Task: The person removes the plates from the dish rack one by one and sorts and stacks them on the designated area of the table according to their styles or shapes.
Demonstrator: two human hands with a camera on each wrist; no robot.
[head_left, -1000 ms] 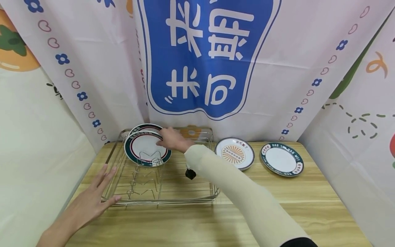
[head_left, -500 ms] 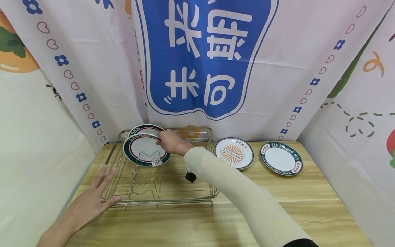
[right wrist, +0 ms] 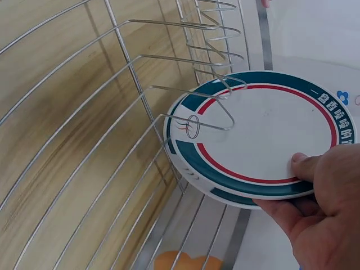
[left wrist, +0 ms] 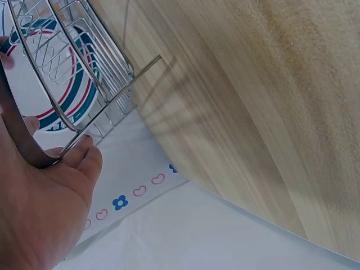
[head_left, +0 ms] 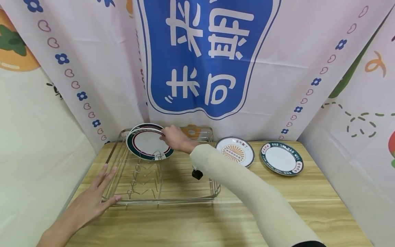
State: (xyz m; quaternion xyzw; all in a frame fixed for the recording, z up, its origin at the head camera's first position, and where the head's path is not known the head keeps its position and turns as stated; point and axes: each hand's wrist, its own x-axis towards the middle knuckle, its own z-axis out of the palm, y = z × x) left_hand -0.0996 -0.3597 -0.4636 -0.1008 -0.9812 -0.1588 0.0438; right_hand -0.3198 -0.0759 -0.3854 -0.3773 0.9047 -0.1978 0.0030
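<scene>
My right hand (head_left: 177,138) pinches the right rim of a white plate (head_left: 148,145) with a green band and red ring. In the right wrist view, the thumb lies on the face of this plate (right wrist: 264,132) and the fingers are behind it. It leans tilted at the back left of a wire dish rack (head_left: 185,199). Right behind stands a similar plate (head_left: 146,125), mostly hidden. My left hand (head_left: 87,202) rests on the front left corner of the rack, its fingers spread and fairly straight. The left wrist view shows the rack's metal edge (left wrist: 107,107) against that hand.
Right of the rack lies a white plate (head_left: 235,151) with an orange sunburst, apparently stacked on another. Farther right is a green-rimmed plate (head_left: 282,158), also apparently stacked. Wire dividers (head_left: 145,180) rise in the rack's left half. Printed cloth (head_left: 262,109) hangs behind the wooden table (head_left: 172,226).
The right hand has lifted the front plate slightly up and back, closer to the plate behind it. The left hand has stayed on the rack corner.
</scene>
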